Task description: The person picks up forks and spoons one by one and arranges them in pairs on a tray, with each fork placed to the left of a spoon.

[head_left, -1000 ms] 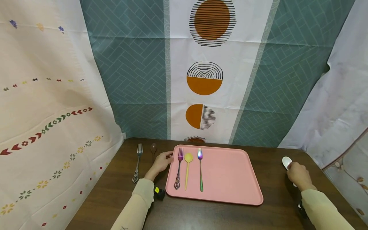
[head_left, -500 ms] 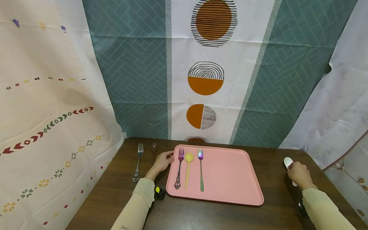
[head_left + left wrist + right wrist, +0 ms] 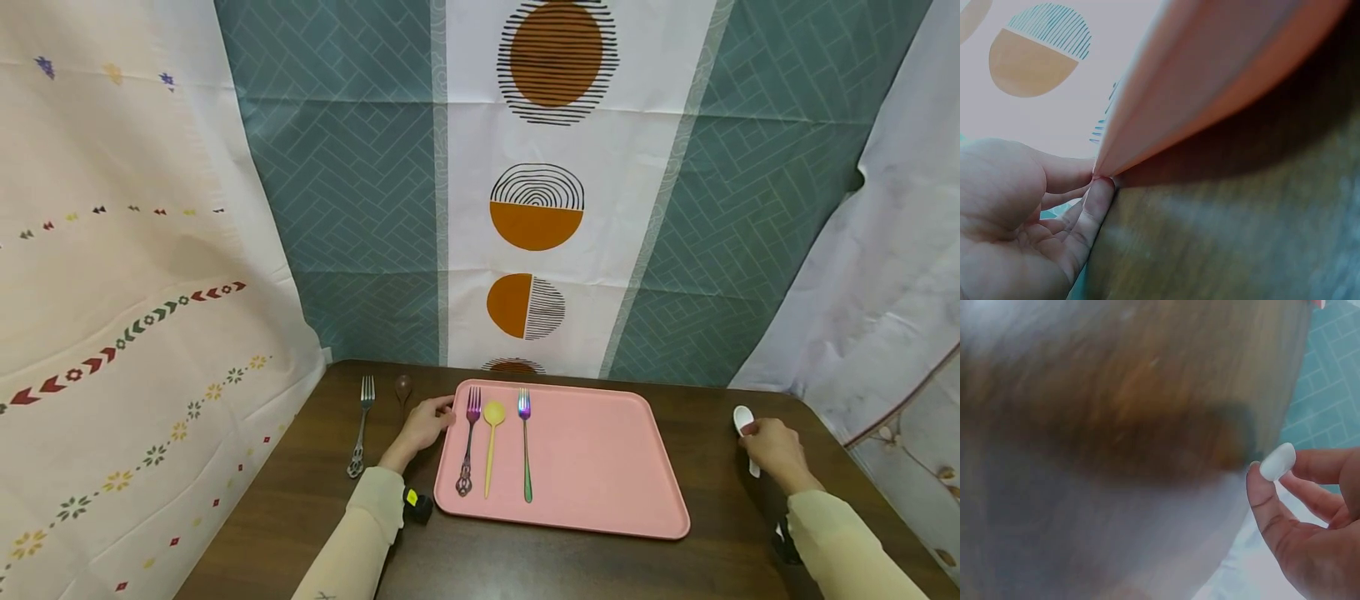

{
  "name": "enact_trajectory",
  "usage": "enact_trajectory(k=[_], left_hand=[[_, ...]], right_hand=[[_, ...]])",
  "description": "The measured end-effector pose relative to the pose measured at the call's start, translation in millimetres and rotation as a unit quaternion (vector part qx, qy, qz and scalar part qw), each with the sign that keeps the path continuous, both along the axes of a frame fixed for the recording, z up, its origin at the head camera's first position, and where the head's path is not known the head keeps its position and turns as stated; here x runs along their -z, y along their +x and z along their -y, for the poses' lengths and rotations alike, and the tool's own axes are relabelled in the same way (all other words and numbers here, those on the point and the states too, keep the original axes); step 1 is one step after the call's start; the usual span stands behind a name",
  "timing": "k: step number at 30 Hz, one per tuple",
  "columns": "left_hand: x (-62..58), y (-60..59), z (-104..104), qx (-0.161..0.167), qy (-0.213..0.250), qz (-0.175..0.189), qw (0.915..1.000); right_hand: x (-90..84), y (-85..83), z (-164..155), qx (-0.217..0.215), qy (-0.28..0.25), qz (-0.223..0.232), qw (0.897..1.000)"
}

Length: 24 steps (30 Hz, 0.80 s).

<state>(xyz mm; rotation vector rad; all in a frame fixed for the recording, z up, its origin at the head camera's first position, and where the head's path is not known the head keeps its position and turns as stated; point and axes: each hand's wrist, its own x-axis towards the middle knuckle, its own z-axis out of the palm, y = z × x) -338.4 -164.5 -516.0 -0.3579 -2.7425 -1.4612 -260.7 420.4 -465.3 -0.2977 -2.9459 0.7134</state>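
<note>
A pink tray lies in the middle of the dark wooden table. At its left end a purple fork, a yellow spoon and a rainbow fork lie side by side. My left hand rests at the tray's left rim. In the left wrist view its fingertips touch the tray edge. My right hand grips a white spoon at the table's right side. The right wrist view shows the spoon pinched between my fingers.
A silver fork and a brown spoon lie on the table left of the tray. Patterned cloth hangs close behind and at both sides. The tray's right part is bare.
My right hand has drawn the white spoon slightly left, and its handle end sits closer to my hand. The left hand and the cutlery on the tray have not moved.
</note>
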Motion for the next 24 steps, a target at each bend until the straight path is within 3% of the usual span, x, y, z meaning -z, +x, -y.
enact_trajectory(k=[24], left_hand=[[-0.1, 1.4, 0, -0.002, 0.006, 0.002, 1.0]], right_hand=[[-18.8, -20.7, 63, -0.057, -0.034, -0.046, 0.997]])
